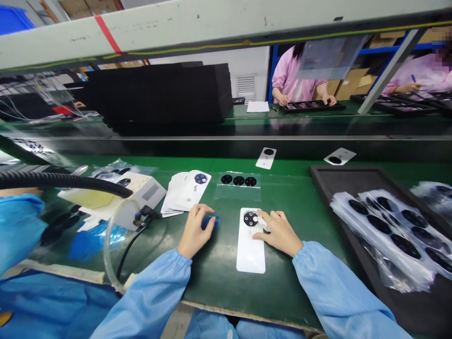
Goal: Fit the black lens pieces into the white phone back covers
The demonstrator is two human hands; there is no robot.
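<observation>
One black disc point(251, 218) sits on the white card point(250, 254); three more point(238, 181) seem left, beyond it | right hand point(278, 233) at card's right edge, fingers slightly parted around white scrap point(264, 223), hold unclear | left hand point(197, 230) left of card, half-curled by blue film point(213, 221), grip unclear | room: green bench point(219, 278) between card and front edge; tray point(348, 179) well right.

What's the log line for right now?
left hand: at blue item; right hand: holding white piece at black disc; white panel: flat
</observation>
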